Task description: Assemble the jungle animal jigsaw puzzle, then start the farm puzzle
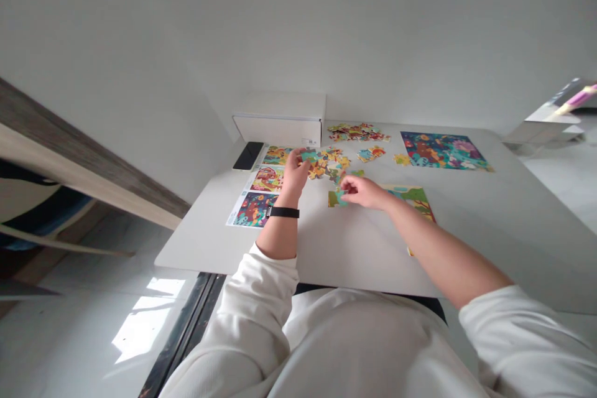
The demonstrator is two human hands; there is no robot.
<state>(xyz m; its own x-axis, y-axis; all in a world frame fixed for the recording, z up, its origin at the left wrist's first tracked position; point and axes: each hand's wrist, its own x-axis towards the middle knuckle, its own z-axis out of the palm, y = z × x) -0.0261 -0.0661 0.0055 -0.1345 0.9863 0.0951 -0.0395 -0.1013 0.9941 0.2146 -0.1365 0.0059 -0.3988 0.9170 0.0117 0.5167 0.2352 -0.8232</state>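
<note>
My left hand [296, 169] is at the left edge of a spread of loose puzzle pieces [329, 163], its fingers bent over the pieces; whether it grips one is too small to tell. My right hand [361, 191] has its fingers pressed together beside a small joined green section [334, 199], and what they hold is hidden. Partly under my right forearm lies a larger green and yellow puzzle section [420, 199]. A sheet of printed pictures [245, 208] is left of my left wrist, which wears a black band.
A white box [280, 127] stands at the back left, with a black phone [249, 155] before it. A heap of pieces [357, 132] and a joined blue-orange cluster [370, 153] lie at the back. A dark, colourful puzzle [443, 150] is at the right.
</note>
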